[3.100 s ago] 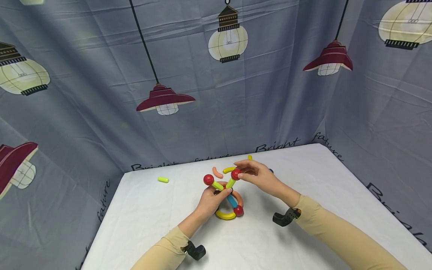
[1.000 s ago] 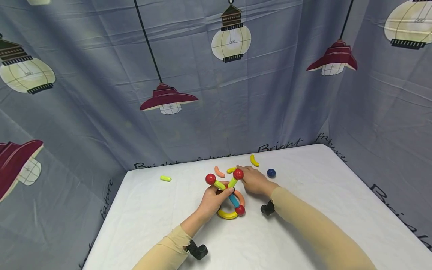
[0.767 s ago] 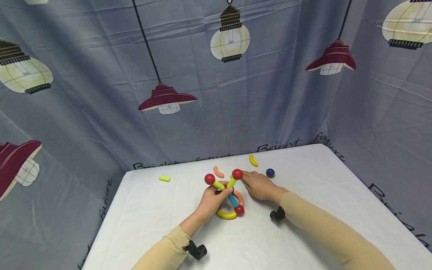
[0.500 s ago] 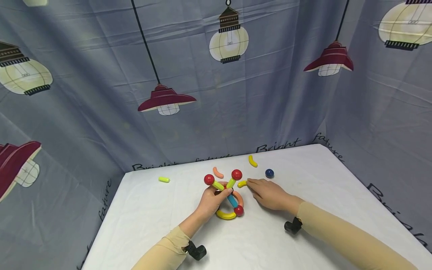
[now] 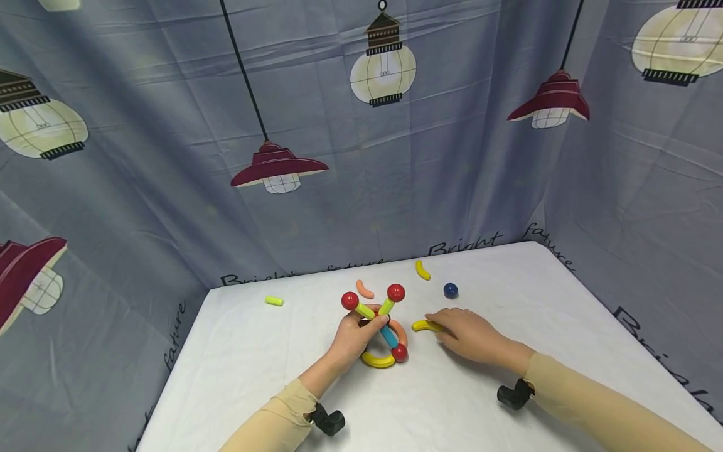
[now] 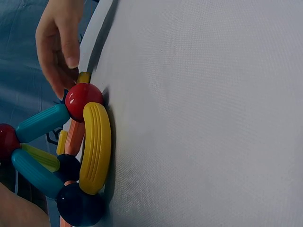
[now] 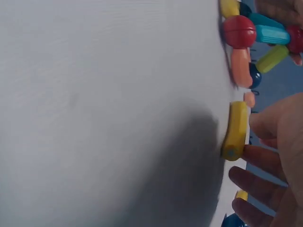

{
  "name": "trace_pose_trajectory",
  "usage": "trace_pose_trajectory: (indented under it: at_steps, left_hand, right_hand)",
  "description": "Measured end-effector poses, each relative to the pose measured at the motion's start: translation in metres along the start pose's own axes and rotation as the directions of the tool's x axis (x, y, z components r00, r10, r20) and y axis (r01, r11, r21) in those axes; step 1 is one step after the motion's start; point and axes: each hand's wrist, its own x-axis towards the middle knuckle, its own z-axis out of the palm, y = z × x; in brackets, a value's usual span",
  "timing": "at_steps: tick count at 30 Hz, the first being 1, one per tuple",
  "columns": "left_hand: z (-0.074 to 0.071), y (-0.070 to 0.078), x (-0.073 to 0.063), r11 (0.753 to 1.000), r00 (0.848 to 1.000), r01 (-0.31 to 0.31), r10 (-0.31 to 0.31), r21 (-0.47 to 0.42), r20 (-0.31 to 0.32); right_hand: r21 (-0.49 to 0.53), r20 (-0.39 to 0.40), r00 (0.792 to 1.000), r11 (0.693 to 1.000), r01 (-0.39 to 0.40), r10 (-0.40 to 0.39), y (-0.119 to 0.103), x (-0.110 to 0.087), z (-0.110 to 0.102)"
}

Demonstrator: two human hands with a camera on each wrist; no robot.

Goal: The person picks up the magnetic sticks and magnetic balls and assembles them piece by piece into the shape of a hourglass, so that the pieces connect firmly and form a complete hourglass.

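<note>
My left hand (image 5: 351, 336) grips the upper joint of a magnetic ball-and-stick structure. Two lime sticks (image 5: 366, 311) rise from it, each tipped with a red ball (image 5: 349, 301). Below, teal sticks (image 6: 42, 124) slope down to a base of curved yellow (image 6: 96, 146) and orange sticks (image 7: 241, 68), with red and dark blue balls (image 6: 80, 204) at its corners. Right of the structure, my right hand (image 5: 469, 333) pinches a loose curved yellow magnetic stick (image 7: 236, 130) by its near end, low on the white table. The left hand's fingertips are hidden behind the joint.
On the white table (image 5: 237, 376), a second curved yellow stick (image 5: 422, 270) and a dark blue ball (image 5: 450, 290) lie at the back right. A small curved orange stick (image 5: 364, 289) is behind the structure, and a short lime stick (image 5: 274, 301) lies at left. Printed curtains surround the table.
My right hand left the red ball atop the structure, reached behind it to the curved yellow stick and brought that stick right and nearer. The left hand keeps its hold.
</note>
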Motion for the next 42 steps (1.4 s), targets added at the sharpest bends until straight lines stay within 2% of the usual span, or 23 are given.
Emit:
trace_pose_trajectory:
  at_steps: [6,10,16,24,28,31,34,38,42]
  left_hand:
    - [0.0,-0.001,0.001,1.0,1.0,-0.002,0.002,-0.018,0.0]
    - [0.0,-0.003,0.002,1.0,1.0,0.013,-0.013,-0.014,-0.006]
    - [0.003,-0.002,0.002,0.999,1.0,0.015,-0.015,-0.029,-0.018]
    - [0.002,-0.003,0.003,1.0,1.0,0.01,-0.01,-0.022,-0.016]
    - [0.002,-0.004,0.003,1.0,1.0,0.009,-0.009,-0.022,-0.013]
    - [0.001,-0.004,0.003,1.0,1.0,0.007,-0.007,-0.018,-0.013]
    - [0.001,-0.005,0.003,1.0,1.0,0.005,-0.005,-0.019,-0.011]
    - [0.001,-0.006,0.003,1.0,1.0,0.0,-0.001,-0.018,-0.009]
    - [0.001,-0.005,0.003,1.0,1.0,0.001,-0.002,-0.012,-0.009]
  right_hand:
    - [0.096,0.012,0.993,0.989,-0.116,0.116,-0.001,0.021,0.0]
    - [0.148,0.041,0.987,0.976,-0.162,0.157,0.0,0.03,0.003]
    - [0.143,0.061,0.977,0.966,-0.213,0.207,0.0,0.035,0.005]
    - [0.173,0.053,0.991,0.976,-0.134,0.127,-0.004,0.034,0.003]
    - [0.225,0.044,0.989,0.964,-0.145,0.138,-0.006,0.035,0.001]
    - [0.313,0.012,0.985,0.935,-0.169,0.174,-0.008,0.036,-0.005]
    - [0.434,-0.037,0.977,0.884,-0.172,0.209,-0.01,0.038,-0.015]
    - [0.598,-0.07,0.962,0.783,-0.172,0.265,-0.011,0.044,-0.029]
    - [0.717,-0.034,0.944,0.666,-0.207,0.33,-0.014,0.05,-0.043]
